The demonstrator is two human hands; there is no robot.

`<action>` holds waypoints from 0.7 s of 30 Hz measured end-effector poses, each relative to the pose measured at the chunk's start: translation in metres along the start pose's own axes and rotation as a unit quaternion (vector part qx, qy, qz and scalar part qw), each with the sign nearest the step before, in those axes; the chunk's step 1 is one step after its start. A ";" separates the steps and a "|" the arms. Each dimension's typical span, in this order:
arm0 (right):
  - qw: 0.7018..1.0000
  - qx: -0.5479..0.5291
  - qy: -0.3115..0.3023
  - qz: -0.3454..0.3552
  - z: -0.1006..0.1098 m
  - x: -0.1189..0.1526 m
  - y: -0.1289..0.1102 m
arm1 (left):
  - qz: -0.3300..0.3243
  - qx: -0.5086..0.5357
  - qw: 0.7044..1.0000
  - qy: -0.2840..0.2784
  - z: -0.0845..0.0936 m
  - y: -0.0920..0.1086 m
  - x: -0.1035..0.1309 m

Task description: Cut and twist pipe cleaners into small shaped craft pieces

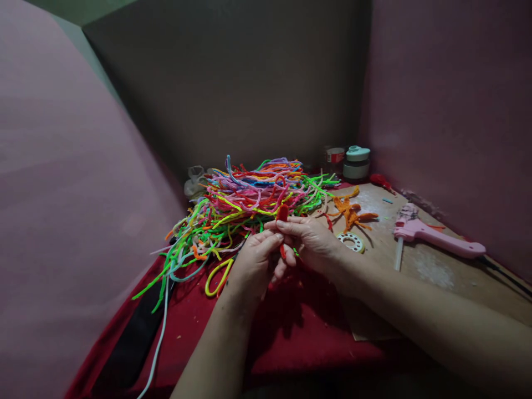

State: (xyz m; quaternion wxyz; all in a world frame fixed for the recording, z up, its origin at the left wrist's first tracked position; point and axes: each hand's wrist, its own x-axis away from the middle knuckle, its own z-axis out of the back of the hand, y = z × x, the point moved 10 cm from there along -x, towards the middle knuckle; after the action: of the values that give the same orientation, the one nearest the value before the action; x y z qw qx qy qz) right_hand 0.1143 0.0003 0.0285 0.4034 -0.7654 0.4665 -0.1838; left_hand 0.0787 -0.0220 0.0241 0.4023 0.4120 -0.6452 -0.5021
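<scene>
My left hand [265, 256] and my right hand [306, 238] meet over the front of the table. Between their fingertips is a red fuzzy pipe cleaner [282, 213], its upper end a thick, rounded loop and its lower end sticking out below the fingers. My right thumb and forefinger pinch it near the loop, while my left fingers close on the lower part. The fingers hide its middle. Just beyond my hands lies a big heap of pipe cleaners [249, 194] in many colours.
A pink glue gun [444, 239] with a cord lies on a brown board [436, 277] at right. Nearby are an orange pipe-cleaner shape [349, 210] and a white ring with holes [351, 241]. Yellow-handled scissors [213, 280] and a white cable [163, 327] are left, a lidded container [356, 163] behind.
</scene>
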 end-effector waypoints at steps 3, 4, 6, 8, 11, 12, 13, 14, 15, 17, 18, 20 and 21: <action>1.000 0.016 -0.011 0.013 -0.001 0.000 -0.005 | -0.008 -0.034 0.999 0.011 0.001 0.004 0.003; 1.000 0.019 0.001 0.022 0.002 0.000 -0.008 | -0.009 -0.042 0.999 0.018 0.001 0.006 0.003; 0.998 0.027 0.037 0.045 0.010 -0.001 -0.014 | -0.006 -0.057 0.998 0.032 0.002 0.006 0.004; 0.995 0.031 0.062 0.069 0.015 -0.001 -0.018 | -0.004 -0.073 0.996 0.042 0.002 0.006 0.005; 0.994 0.025 0.069 0.079 0.019 -0.002 -0.019 | -0.004 -0.113 0.992 0.063 0.007 0.006 0.004; 0.994 0.020 0.073 0.077 0.020 -0.002 -0.018 | -0.005 -0.128 0.989 0.067 0.008 0.006 0.004; 0.994 0.016 0.078 0.074 0.022 -0.002 -0.017 | -0.006 -0.142 0.987 0.070 0.009 0.006 0.003; 0.994 0.013 0.083 0.071 0.023 -0.002 -0.016 | -0.005 -0.156 0.985 0.072 0.009 0.007 0.003; 0.994 0.009 0.086 0.071 0.024 -0.003 -0.015 | -0.004 -0.166 0.983 0.072 0.009 0.007 0.003; 0.992 0.006 0.098 0.073 0.027 -0.003 -0.016 | 0.005 -0.184 0.980 0.072 0.009 0.006 0.002; 0.992 0.005 0.106 0.075 0.029 -0.003 -0.017 | 0.013 -0.191 0.979 0.072 0.008 0.005 0.002; 0.989 0.006 0.126 0.082 0.033 -0.003 -0.019 | 0.031 -0.200 0.977 0.068 0.006 0.002 0.002; 0.987 0.007 0.135 0.088 0.034 -0.002 -0.021 | 0.039 -0.201 0.977 0.066 0.006 0.001 0.002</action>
State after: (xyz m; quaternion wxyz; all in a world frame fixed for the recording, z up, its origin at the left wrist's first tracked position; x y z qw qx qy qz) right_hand 0.1473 0.0225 0.0244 0.3561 -0.6870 0.5808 -0.2527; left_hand 0.0721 -0.0223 0.0242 0.5377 0.3296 -0.5188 -0.5771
